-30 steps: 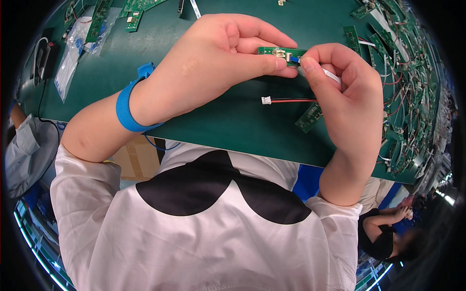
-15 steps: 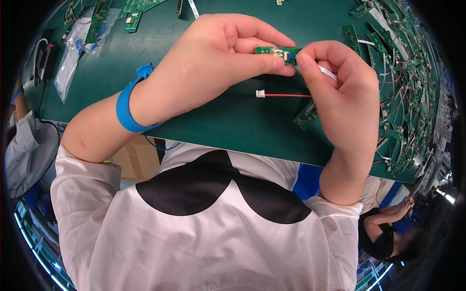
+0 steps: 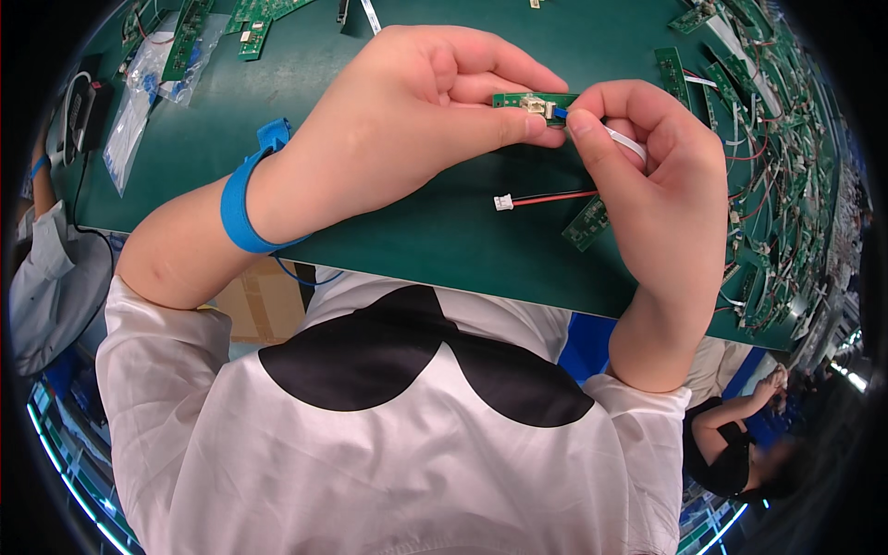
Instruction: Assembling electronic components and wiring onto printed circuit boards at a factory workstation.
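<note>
At the far left, a clear plastic bag with blue pieces inside is seen on the green worktop. A blue strap is worn around the left wrist. By the left hand, a small green circuit board is pinched between thumb and fingers, the thumb laid over its near edge. Below the board, a red-and-black lead is seen, its white plug pointed left and its other end hidden by the right hand. The blue end of a white ribbon cable is pinched between right thumb and forefinger at the board's right part; whether it is seated cannot be told. A second green board is partly covered by that hand. Farther right, many boards and wires are heaped.
</note>
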`<state>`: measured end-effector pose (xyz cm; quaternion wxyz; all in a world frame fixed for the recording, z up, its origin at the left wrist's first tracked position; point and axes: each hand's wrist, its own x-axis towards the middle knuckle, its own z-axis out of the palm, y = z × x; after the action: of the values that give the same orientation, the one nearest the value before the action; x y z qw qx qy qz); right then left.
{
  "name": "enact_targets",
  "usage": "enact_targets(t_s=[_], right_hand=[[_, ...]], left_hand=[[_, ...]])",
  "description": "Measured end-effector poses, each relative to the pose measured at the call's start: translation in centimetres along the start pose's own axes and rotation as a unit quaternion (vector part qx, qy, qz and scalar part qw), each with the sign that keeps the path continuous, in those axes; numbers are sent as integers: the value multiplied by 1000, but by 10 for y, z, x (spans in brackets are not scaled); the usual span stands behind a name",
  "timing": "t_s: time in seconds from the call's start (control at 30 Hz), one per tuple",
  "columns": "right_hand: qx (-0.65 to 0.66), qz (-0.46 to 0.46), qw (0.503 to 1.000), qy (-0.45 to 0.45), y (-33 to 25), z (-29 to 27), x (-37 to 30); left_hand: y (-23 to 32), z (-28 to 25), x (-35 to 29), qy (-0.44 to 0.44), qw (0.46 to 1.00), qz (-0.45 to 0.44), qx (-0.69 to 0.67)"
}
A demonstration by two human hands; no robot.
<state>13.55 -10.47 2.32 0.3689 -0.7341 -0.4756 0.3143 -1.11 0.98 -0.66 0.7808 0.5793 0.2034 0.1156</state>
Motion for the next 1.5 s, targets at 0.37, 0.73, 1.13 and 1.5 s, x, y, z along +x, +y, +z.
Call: enact_targets(t_s=[0.37,0.73,1.13,1.5], right_hand=[[-38,-48,997,38,7,12,3],[7,-61,995,78,12,21,8],[-19,-137,984,108,14,23,5],[-137,-213,962,103,4,21,1]], left_hand=[[-2,0,1,18,997,11,70],[-4,4,0,47,992,7,117],[-1,4,-1,80,989,36,115],[-7,-1,2,80,994,26,76]])
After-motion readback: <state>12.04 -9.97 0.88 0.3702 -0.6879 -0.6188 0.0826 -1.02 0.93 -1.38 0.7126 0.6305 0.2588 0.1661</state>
